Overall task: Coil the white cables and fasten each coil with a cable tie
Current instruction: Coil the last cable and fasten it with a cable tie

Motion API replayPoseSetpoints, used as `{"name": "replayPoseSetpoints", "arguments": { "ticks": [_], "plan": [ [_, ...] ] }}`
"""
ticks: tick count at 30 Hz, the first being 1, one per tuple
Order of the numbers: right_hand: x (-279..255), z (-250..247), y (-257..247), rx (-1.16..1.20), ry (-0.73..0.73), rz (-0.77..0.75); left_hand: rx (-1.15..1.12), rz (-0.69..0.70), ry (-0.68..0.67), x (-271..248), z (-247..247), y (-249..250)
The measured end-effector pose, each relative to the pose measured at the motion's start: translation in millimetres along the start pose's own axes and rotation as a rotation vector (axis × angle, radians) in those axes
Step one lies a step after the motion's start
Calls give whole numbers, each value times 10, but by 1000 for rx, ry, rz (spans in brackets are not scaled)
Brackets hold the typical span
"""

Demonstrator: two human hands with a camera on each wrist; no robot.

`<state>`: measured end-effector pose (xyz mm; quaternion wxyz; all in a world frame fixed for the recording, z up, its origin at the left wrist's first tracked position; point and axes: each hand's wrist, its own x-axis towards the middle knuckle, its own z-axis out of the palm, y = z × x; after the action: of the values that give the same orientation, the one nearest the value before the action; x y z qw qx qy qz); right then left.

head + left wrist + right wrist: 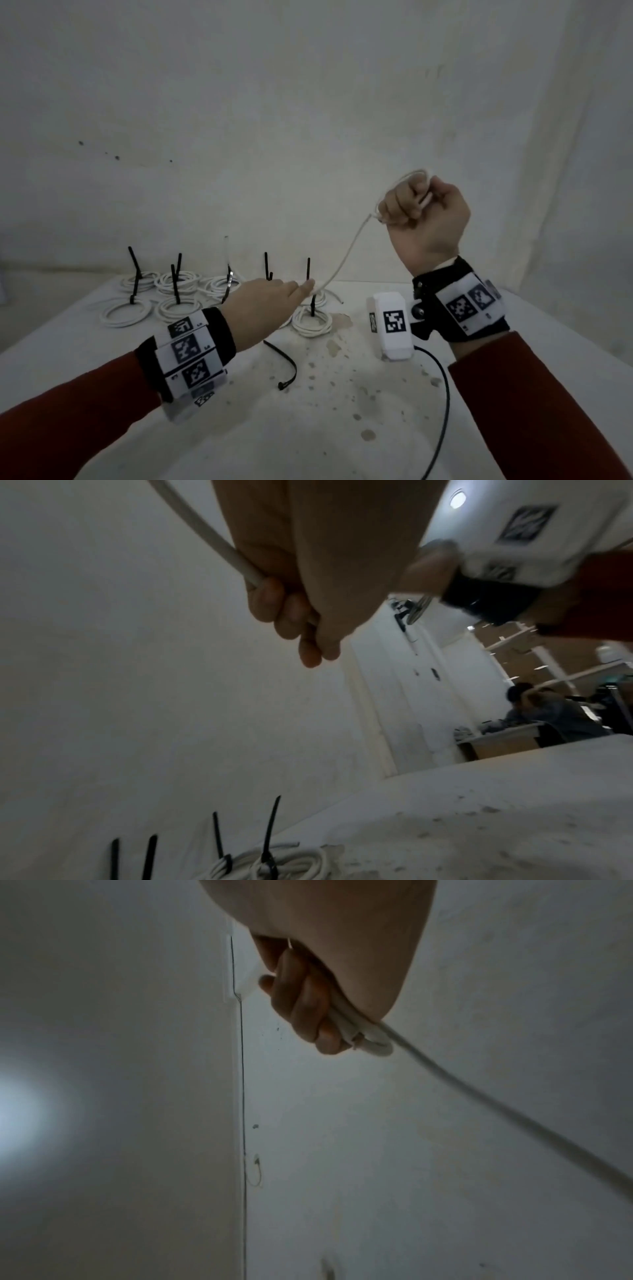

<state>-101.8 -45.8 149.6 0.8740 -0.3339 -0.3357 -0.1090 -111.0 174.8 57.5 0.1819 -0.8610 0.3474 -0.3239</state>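
From the head view, the coiling of one white cable is under way: the right hand, raised above the table, is closed in a fist around the first small loops, and the cable runs slack down and left to the left hand, whose fingers close on the strand low over the table. I judge the next move to be feeding that strand up into another loop of matching size, without letting the held turns spring apart. I count about seven finished coils at the table's far side, each with a black tie tail standing up, though two overlap and the count is unsure; one loose cable tie lies near the middle. In the left wrist view, the left hand has its fingers curled round the cable, and four tie tails with two bundled coils show below. In the right wrist view, the right hand clenches a tight bend of cable, the free length trailing away to the lower right.
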Motion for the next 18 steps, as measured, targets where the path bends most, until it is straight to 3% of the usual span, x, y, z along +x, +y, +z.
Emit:
{"name": "replayPoseSetpoints", "arguments": {
  "ticks": [2, 5, 9, 11, 14, 18],
  "plan": [
    [86, -44, 133, -82, 75, 52, 6, 134, 161, -71, -31, -28],
    [150, -138, 370, -456, 86, 165, -73, 219, 244, -149, -138, -107],
    [-19, -143, 565, -1195, -212, 319, -147, 217, 231, -203, -318, -304],
    [-141, -109, 603, -1379, -415, 396, -190, 186, 198, -203, -373, -433],
    [-312, -66, 642, -1288, -548, 519, -298, 113, 218, -182, -402, -644],
    [-488, 22, 684, -980, -528, 601, -508, 1, 305, -129, -320, -840]
  ]
}}
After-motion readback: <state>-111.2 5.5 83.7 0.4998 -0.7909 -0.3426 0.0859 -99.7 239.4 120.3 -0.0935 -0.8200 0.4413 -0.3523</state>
